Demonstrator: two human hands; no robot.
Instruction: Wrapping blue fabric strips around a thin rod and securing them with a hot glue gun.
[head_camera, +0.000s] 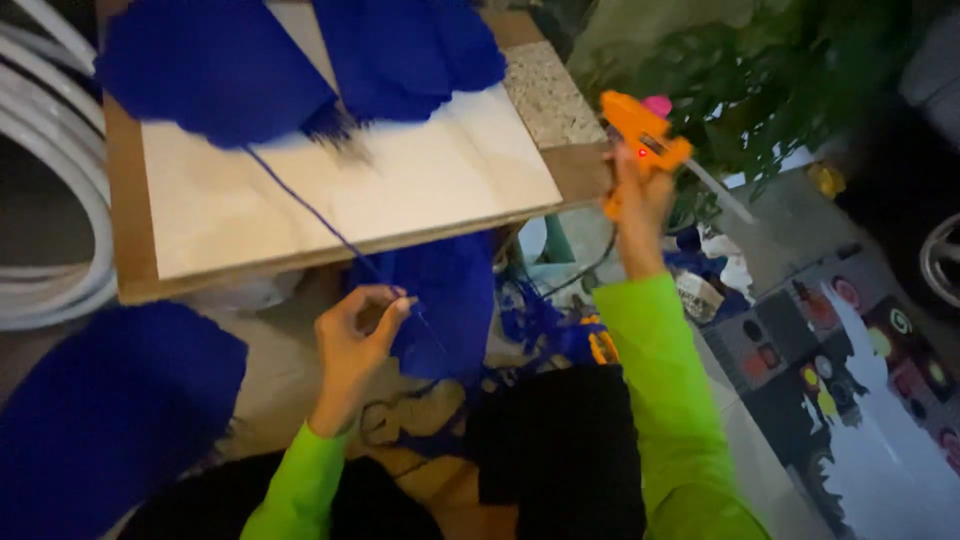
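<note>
1. You are pinching a blue yarn strand between the fingertips of your left hand, just below the front edge of the bench; the strand is running up across the pale board to the blue fabric pieces.
2. Your right hand is closing around the handle of an orange glue gun, held raised beside the bench's right corner, well apart from the strand.
3. Both arms are wearing bright green sleeves, the right one reaching upward.
</note>
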